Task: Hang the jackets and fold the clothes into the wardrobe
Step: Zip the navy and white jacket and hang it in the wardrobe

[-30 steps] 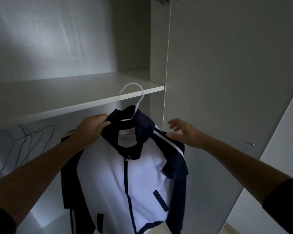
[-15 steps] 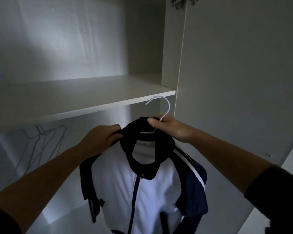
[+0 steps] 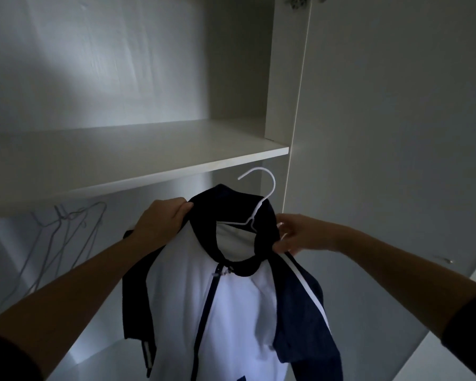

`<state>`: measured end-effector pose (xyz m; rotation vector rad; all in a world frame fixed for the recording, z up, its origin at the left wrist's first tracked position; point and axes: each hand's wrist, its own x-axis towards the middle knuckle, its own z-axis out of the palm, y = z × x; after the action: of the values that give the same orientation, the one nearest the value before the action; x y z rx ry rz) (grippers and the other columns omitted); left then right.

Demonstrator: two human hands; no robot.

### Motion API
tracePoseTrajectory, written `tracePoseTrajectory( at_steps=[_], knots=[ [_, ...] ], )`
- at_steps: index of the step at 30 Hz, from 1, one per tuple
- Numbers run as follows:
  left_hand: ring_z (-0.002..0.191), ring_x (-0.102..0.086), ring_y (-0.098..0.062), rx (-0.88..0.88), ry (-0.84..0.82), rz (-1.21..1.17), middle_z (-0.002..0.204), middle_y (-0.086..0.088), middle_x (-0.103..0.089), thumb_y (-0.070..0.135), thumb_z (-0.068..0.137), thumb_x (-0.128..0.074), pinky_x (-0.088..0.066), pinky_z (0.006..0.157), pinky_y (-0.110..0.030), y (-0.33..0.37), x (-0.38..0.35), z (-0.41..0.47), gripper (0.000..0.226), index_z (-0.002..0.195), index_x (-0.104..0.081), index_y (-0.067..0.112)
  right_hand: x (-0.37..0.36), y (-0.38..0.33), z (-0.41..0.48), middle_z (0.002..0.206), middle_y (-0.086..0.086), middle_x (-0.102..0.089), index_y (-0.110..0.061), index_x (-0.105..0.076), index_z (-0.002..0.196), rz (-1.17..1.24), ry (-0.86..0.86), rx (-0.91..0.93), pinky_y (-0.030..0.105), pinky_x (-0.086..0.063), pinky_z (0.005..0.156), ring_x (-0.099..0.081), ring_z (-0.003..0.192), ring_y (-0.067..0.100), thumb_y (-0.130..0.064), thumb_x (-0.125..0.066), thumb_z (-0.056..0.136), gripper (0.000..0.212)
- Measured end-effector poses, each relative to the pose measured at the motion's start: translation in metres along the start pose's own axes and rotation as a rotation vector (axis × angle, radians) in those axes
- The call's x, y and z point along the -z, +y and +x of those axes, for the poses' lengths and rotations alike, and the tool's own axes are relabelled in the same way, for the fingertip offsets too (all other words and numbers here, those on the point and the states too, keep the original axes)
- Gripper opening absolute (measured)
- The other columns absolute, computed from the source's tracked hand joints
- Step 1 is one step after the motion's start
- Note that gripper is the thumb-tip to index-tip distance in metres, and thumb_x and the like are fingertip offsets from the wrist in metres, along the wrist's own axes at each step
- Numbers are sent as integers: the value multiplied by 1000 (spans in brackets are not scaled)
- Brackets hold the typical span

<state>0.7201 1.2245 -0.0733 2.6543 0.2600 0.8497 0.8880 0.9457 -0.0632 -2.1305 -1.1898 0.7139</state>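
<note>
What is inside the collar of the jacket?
A white hanger: its neck and a bit of its bar show inside the collar, with the hook rising above. The rest of its arms are covered by the jacket.

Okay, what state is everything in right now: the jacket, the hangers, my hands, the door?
white hanger: hook free, below the shelf
jacket: zipped up, on the white hanger, held up
left hand: grips the collar
right hand: pinches the collar's other side
wire hangers: hanging bare
wardrobe door: open

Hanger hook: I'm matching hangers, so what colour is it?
The hanger hook is white, clearest in the head view.
</note>
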Motion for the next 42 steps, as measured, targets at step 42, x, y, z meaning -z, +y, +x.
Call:
tracePoseTrajectory(
  at_steps=[42],
  knots=[
    [78,-59,-28,180,-25,204,82,-6,-59,25,102,-37,-42,76,-41,-152,-68,44,27,90,-54,7,-70,-39,257,63,-3,-56,-20,-64,65,259,314,163,22,-40,64,-52,61,8,-28,-45,98,39]
  ],
)
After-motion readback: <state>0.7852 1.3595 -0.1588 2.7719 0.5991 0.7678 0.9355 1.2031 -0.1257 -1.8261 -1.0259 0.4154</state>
